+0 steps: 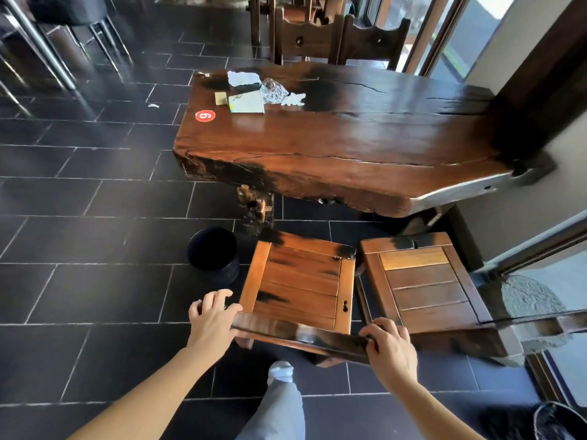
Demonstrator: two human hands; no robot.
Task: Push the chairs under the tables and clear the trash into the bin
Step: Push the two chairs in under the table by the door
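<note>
A wooden chair [301, 287] is seen from above, standing on the dark tiled floor just short of the near edge of a thick slab worktop [333, 144]. The chair's top rail is held at both ends. The left hand [211, 322] is wrapped over the rail's left end, fingers curled forward over the top and thumb tucked toward the seat. The right hand [392, 347] is clamped on the rail's right end, knuckles up, fingers hidden over the far side. Both grips are closed on the chair. Both forearms are stretched forward and slightly inward, wrists nearly straight.

The seat's front edge lies near the worktop's leg [255, 208] but is not yet under the slab. A second chair [425, 281] stands just right of the first, almost touching it. A black bin [214, 252] stands just left of the first chair's front corner.

The step in hand is judged to be pushing this chair under the worktop. An even push from both ends would be best, so that the chair is kept square; a slight steer to the right seems needed so the leg and the bin are missed, without the second chair being knocked.

Trash [257, 90], crumpled foil, clear wrap and small cartons, is left on the far left part of the worktop, beyond a red number sticker [205, 115].
</note>
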